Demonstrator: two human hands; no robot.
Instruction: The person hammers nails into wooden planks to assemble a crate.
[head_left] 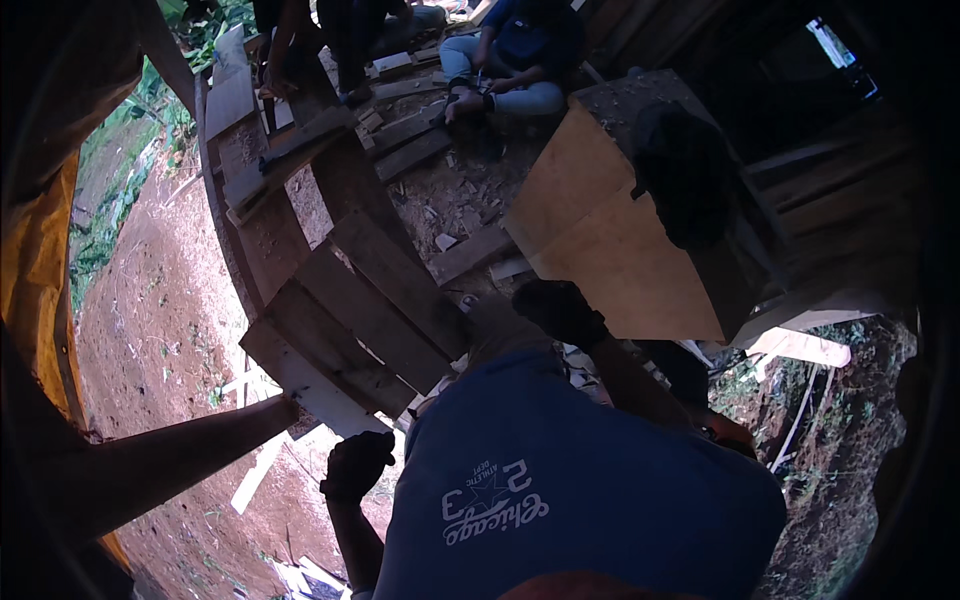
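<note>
Seated person (530, 55) at top, dark top, blue jeans, with wood scraps (472, 205) scattered on the ground nearby. Left side: orange sheet (38, 255), reddish dirt slope (160, 320), green plants (140, 100) toward the top, thick dark beam (185, 452) slanting in at lower left. Right side: pale plank (815, 347) by a dirt bank (850, 420) with sparse greenery.

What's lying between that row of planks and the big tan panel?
In the head view, a board and scattered wood scraps lie between the planks and the panel.
</note>
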